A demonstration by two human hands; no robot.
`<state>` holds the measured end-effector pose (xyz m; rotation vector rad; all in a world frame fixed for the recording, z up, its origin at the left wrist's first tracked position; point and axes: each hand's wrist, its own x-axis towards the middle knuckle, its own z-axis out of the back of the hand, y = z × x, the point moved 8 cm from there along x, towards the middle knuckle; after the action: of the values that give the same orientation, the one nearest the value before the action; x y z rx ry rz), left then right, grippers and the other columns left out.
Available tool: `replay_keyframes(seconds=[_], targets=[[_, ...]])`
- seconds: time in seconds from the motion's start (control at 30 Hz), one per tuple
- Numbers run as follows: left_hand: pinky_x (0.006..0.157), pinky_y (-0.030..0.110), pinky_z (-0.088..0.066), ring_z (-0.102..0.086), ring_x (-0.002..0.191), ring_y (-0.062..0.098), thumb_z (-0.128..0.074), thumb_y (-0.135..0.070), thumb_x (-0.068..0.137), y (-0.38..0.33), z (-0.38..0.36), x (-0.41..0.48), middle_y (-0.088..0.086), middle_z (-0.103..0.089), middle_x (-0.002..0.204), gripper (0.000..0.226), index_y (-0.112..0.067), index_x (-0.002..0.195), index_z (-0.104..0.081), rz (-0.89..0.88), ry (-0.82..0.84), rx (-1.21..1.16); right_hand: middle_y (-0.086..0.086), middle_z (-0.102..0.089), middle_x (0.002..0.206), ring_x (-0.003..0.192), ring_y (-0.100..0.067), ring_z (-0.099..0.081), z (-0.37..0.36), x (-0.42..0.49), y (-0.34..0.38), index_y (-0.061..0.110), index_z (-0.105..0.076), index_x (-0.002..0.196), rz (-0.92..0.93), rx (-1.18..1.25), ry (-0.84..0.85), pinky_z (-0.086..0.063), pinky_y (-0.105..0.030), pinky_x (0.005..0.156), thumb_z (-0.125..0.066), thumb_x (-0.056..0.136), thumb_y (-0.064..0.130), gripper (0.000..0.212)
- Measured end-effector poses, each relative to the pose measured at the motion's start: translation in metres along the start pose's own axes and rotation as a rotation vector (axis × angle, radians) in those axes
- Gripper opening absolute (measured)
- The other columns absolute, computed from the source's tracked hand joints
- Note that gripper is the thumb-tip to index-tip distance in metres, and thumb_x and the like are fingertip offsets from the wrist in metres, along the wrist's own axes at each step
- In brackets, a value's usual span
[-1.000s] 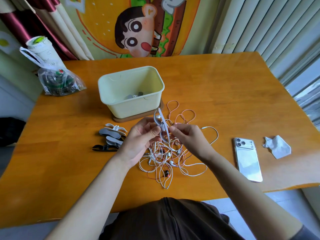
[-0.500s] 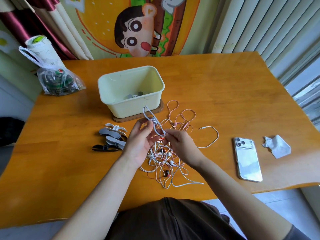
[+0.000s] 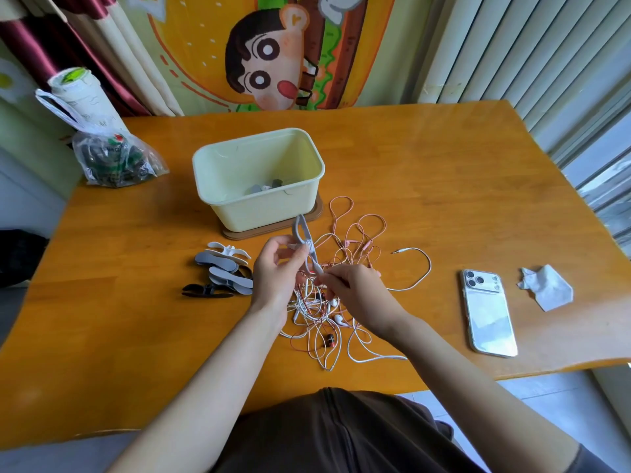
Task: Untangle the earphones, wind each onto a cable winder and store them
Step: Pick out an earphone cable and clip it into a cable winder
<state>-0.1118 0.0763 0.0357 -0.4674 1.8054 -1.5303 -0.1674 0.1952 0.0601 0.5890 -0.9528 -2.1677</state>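
A tangle of white and pink earphone cables [image 3: 345, 268] lies on the wooden table [image 3: 426, 172] in front of me. My left hand [image 3: 278, 271] pinches a grey cable winder [image 3: 305, 238], held upright over the tangle with a few turns of white cable round its middle. My right hand [image 3: 355, 291] pinches the white cable just below the winder. A white jack plug [image 3: 397, 251] lies to the right of the tangle. Spare grey, white and black winders [image 3: 223, 268] lie in a pile to the left. The pale yellow box [image 3: 259, 186] behind holds wound items.
A phone [image 3: 488, 315] lies face down at the right, with a crumpled white tissue [image 3: 546, 288] beyond it. A clear plastic bag [image 3: 112, 155] and a white roll [image 3: 82, 93] sit at the table's far left corner. The box stands on a brown lid [image 3: 317, 213].
The grey winder has tilted left and back toward upright between my hands. My right hand has moved down and left with the white cable, and the loose loop at the right has shrunk.
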Motion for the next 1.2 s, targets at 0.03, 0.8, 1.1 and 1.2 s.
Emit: replay_keyframes(seconds=[0.03,0.8,1.1,1.2], targets=[[0.056,0.016,-0.048,-0.061,0.071,0.008,-0.064,-0.017,0.09,-0.003,0.0,-0.001,0.001,-0.066,0.088,0.011,-0.026,0.091,-0.059,-0.056,-0.005,0.067,0.004,-0.058,0.068,0.052,0.007,-0.051,0.0,0.0,0.001,0.004,-0.069,0.09,0.006,-0.004,0.006,-0.039,-0.01,0.052,-0.046,0.099,0.02,0.029],[0.07,0.004,-0.041,-0.049,0.085,0.003,-0.059,-0.014,0.092,-0.015,-0.02,0.0,-0.006,-0.049,0.089,0.036,-0.016,0.128,-0.059,-0.227,0.443,0.611,0.012,-0.05,0.051,0.045,-0.001,-0.046,0.065,0.011,-0.004,0.014,-0.068,0.072,0.043,-0.088,-0.042,-0.031,-0.013,0.043,-0.067,0.084,0.032,0.022],[0.076,0.005,-0.046,-0.06,0.091,-0.013,-0.057,-0.006,0.091,-0.014,-0.027,-0.014,-0.016,-0.066,0.104,0.035,-0.021,0.123,-0.059,-0.052,0.612,0.318,0.01,-0.049,0.05,0.044,-0.005,-0.039,0.063,0.02,-0.015,0.024,-0.056,0.062,0.004,0.029,-0.095,-0.029,-0.017,0.045,-0.06,0.087,0.038,0.029],[0.086,0.015,-0.047,-0.063,0.099,-0.002,-0.058,-0.014,0.087,-0.016,-0.025,-0.012,-0.013,-0.071,0.105,0.029,-0.023,0.114,-0.065,0.013,0.567,0.122,0.017,-0.05,0.042,0.04,-0.002,-0.041,0.058,0.02,-0.011,0.025,-0.056,0.063,-0.007,0.149,-0.119,-0.03,-0.017,0.043,-0.057,0.09,0.035,0.029]])
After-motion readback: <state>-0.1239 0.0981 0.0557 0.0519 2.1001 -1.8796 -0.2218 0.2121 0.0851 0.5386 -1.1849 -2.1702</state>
